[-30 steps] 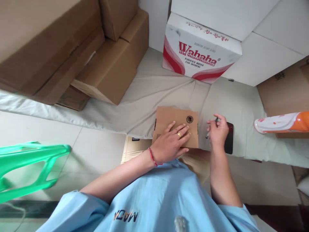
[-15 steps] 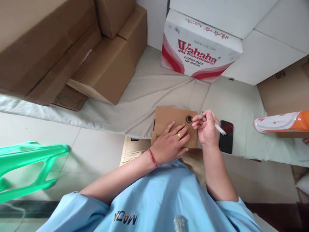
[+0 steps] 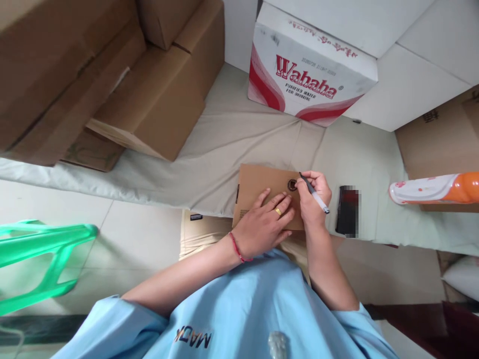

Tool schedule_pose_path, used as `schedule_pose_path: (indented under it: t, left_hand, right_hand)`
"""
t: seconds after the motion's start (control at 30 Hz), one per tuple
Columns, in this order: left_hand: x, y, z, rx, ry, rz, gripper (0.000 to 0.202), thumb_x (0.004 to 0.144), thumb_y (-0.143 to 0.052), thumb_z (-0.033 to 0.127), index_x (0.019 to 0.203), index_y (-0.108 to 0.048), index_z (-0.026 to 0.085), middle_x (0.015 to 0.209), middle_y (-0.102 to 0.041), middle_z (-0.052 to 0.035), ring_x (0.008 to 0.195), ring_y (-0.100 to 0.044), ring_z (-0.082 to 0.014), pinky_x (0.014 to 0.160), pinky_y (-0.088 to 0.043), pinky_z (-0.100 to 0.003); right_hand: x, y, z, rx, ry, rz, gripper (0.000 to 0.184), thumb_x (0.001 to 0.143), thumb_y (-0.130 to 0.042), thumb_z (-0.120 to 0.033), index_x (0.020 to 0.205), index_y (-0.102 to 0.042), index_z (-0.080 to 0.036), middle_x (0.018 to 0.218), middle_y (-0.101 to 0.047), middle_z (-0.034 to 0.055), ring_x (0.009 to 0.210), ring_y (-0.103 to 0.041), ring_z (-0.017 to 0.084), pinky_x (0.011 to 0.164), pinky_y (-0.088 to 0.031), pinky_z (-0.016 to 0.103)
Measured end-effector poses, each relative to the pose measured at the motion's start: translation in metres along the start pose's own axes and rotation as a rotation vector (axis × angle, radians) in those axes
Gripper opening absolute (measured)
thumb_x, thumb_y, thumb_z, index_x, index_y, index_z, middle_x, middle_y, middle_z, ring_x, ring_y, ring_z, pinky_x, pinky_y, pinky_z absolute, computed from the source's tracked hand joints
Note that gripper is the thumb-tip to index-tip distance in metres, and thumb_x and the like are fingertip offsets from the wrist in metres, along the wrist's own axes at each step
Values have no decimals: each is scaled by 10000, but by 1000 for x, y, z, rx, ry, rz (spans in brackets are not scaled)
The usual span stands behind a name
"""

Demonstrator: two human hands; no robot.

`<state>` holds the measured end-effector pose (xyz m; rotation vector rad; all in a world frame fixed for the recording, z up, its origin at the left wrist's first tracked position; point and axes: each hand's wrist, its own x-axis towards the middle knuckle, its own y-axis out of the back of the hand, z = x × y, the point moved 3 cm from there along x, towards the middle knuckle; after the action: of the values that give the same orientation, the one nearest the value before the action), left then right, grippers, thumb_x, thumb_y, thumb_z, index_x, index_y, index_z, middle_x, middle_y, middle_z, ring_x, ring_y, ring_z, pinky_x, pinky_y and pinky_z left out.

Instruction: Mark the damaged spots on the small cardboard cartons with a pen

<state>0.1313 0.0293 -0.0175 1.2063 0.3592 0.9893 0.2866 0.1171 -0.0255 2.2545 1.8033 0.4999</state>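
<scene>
A flat brown cardboard piece point(image 3: 262, 178), perhaps a notebook cover or thin box, lies at the edge of the cloth-covered surface, partly over my lap. My left hand point(image 3: 264, 219) rests flat on it with fingers spread; a ring and a red bracelet show. Near its upper right corner is a dark round mark point(image 3: 292, 185) with a square centre. Just right of that mark, my right hand point(image 3: 313, 199) is closed around a pen point(image 3: 316, 197) with a white barrel and dark ends. The pen's dark upper end points toward the cardboard's top right corner; whether it touches cannot be told.
A dark phone point(image 3: 347, 212) lies right of my right hand. Farther right is an orange-and-white bottle point(image 3: 430, 189). A white Wahaha water carton point(image 3: 310, 75) stands behind, brown boxes point(image 3: 149, 104) at left. A green plastic stool point(image 3: 48, 264) stands on the floor.
My right hand has moved left onto the cardboard's right side and turned, so the pen now shows along its length. My left hand stays in place. The view has shifted slightly.
</scene>
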Motion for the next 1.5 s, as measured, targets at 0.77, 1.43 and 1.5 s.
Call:
schedule_pose_path:
  t: [0.77, 1.43, 1.5]
  left_hand:
    - [-2, -3, -1, -5, -14, -37, 559, 1069, -663, 361, 1561, -545, 124, 1660, -573, -193, 1576, -509, -345, 1343, -312, -612]
    - [-2, -2, 0, 0, -13, -36, 546, 1066, -661, 351, 1557, -556, 137, 1657, -578, -189, 1573, -515, -341, 1343, -314, -600]
    - [-2, -2, 0, 2, -14, -37, 540, 1068, -659, 348, 1555, -558, 138, 1658, -577, -188, 1575, -512, -341, 1343, -313, -600]
  right_hand:
    - [-4, 2, -13, -360, 90, 9, 314, 1012, -542, -545, 887, -584, -260, 661, -643, -13, 607, -603, 187, 676, -475, 320]
    - [0, -1, -19, -409, 129, -30, 296, 976, -534, -489, 800, -591, -259, 661, -635, -4, 638, -593, 181, 672, -469, 294]
    - [0, -1, -20, -415, 127, -30, 299, 980, -532, -493, 801, -589, -260, 650, -624, -10, 628, -584, 179, 668, -467, 293]
